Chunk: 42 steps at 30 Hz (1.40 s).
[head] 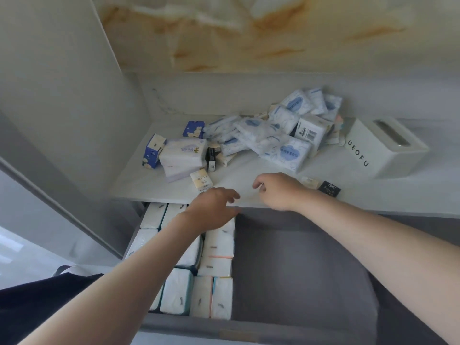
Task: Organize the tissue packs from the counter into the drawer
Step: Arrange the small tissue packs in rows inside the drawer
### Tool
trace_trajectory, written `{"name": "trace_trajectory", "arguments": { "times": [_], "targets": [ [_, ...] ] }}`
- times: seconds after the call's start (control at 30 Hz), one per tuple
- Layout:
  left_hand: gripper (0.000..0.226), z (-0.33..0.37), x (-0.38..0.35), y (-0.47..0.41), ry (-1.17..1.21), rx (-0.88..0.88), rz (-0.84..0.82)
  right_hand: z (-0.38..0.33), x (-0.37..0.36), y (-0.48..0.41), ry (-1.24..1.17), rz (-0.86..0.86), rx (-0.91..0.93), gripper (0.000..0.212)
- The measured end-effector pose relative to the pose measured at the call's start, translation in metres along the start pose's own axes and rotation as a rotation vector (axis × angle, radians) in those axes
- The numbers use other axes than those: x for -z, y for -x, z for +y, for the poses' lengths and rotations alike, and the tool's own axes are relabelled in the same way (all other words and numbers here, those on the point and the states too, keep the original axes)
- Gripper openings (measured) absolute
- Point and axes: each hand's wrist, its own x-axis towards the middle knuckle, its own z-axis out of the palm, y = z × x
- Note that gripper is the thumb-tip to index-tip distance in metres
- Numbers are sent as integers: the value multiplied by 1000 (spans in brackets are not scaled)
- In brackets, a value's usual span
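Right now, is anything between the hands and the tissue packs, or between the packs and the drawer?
Nothing visible. The left hand and right hand hover empty near the counter edge, short of the cream pack and the pile. The drawer below stands open, right side unfilled.

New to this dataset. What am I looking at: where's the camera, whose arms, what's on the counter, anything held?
No machine here: a person works with bare hands, and the single picture comes from a wide-angle camera on their head, looking forward and down. The left hand and right hand reach over the front edge of the white counter; both look empty, fingers loose. On the counter lie a loose pile of tissue packs, a white tissue box lettered UEOFU and a small black pack. Below, the open drawer holds rows of packs on its left side; its right side shows bare grey floor.
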Motion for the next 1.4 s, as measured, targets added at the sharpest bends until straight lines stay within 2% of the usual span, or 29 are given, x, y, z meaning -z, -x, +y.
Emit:
{"name": "trace_trajectory", "arguments": {
  "times": [0.1,0.37,0.53,0.67,0.73,0.8,0.87,0.93,1.0,1.1,1.23,1.3,1.4],
  "targets": [
    [37,36,15,-25,60,-38,66,31,43,1,39,151,-15,35],
    [44,127,26,-119,-118,-218,246,119,86,-23,40,461,-101,39],
    [56,151,24,-181,-224,-221,212,138,93,-59,27,572,-106,59],
    [72,152,19,-219,-299,-256,199,152,90,-87,-4,524,-119,64],
    [80,154,20,-234,-330,-292,216,161,87,-96,-131,565,-73,54],
    [84,154,20,-247,-363,-342,195,163,93,-99,-437,602,-40,38],
    [85,153,19,-258,-383,-383,149,163,101,-104,-721,629,-76,34],
    [79,149,19,-264,-433,-415,149,165,108,-113,-804,747,-152,30],
    [70,147,22,-265,-532,-458,206,171,110,-121,-734,839,-243,25],
    [64,142,26,-265,-655,-493,273,186,108,-129,-631,816,-353,37],
    [58,135,36,-269,-738,-414,249,206,104,-144,-592,727,-354,51],
    [58,135,38,-270,-745,-406,229,211,105,-151,-646,655,-409,56],
    [58,138,31,-270,-744,-427,220,214,106,-158,-822,710,-470,47]
  ]
}}
